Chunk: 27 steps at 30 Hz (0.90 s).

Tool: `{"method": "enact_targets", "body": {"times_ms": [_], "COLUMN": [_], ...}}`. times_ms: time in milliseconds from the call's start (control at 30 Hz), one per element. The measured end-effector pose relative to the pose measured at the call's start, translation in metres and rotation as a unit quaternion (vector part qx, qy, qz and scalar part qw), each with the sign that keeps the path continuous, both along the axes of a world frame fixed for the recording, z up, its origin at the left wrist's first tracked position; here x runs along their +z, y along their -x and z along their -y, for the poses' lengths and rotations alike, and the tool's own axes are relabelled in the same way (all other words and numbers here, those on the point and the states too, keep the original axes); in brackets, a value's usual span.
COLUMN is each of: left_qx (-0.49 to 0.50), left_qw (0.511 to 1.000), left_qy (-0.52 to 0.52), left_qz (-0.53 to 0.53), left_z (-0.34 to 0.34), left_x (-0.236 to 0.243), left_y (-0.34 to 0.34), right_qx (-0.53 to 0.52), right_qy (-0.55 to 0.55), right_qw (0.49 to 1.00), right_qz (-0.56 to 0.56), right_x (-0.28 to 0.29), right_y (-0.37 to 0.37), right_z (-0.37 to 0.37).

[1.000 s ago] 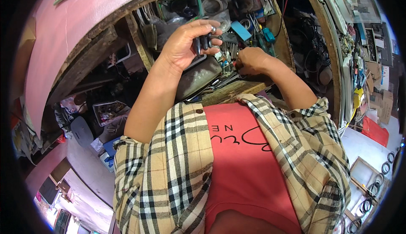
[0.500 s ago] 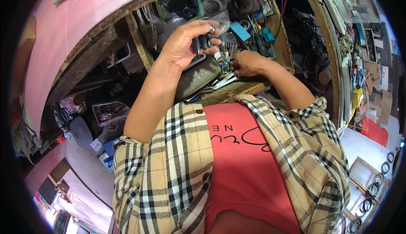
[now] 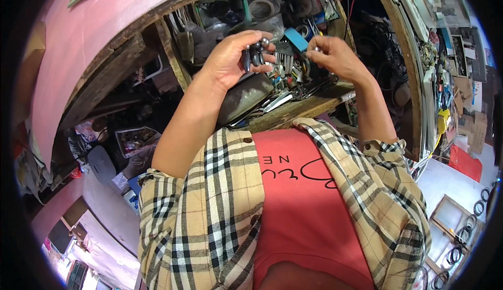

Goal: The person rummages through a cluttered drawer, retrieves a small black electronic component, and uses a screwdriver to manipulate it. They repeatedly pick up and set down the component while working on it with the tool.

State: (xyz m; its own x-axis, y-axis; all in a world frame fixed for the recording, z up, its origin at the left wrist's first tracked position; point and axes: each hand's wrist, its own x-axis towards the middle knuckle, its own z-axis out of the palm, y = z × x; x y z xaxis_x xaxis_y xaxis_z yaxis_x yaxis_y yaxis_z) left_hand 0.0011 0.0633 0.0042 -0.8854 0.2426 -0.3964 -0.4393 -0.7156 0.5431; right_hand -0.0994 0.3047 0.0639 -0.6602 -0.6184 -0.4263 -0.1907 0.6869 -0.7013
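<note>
Above a cluttered wooden workbench (image 3: 293, 113), the left hand (image 3: 230, 62) stays curled around a bunch of small dark metal-tipped cylinders (image 3: 253, 54) — while the right hand (image 3: 335, 54), risen from the bench since a second ago, pinches something too small to identify beside them.

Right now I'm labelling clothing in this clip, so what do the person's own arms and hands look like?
Both forearms are bare, with no gloves, rings or watch visible on the left hand or right hand. The beige checked shirt sleeves with black, white and red stripes are rolled to the elbows. It is worn open over a red printed T-shirt.
</note>
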Motion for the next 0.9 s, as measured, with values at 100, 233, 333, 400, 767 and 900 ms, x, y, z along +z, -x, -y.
{"method": "enact_targets", "body": {"times_ms": [100,233,333,400,767,900], "left_qx": [-0.018,-0.019,-0.027,-0.03,0.004,0.012], "left_qw": [1.0,0.999,0.999,0.998,0.999,0.999], "left_qy": [-0.008,-0.031,-0.043,-0.051,0.046,0.049], "left_qz": [0.018,0.018,0.015,0.011,0.0,0.003], "left_z": [-0.003,-0.006,-0.004,0.0,0.003,0.003], "left_x": [-0.001,-0.003,-0.003,-0.005,0.007,0.009], "left_y": [-0.001,-0.003,-0.001,0.0,-0.003,-0.003], "right_qx": [0.038,0.056,0.037,0.03,0.249,0.278], "right_qy": [0.02,0.109,0.15,0.119,-0.304,-0.349], "right_qw": [0.99,0.988,0.983,0.984,0.911,0.888], "right_qz": [-0.131,-0.098,-0.101,-0.129,-0.126,-0.112], "right_x": [0.025,0.046,0.046,0.038,-0.037,-0.047], "right_y": [-0.01,-0.024,-0.026,-0.017,-0.029,-0.028], "right_z": [0.029,0.055,0.059,0.05,0.006,0.009]}}
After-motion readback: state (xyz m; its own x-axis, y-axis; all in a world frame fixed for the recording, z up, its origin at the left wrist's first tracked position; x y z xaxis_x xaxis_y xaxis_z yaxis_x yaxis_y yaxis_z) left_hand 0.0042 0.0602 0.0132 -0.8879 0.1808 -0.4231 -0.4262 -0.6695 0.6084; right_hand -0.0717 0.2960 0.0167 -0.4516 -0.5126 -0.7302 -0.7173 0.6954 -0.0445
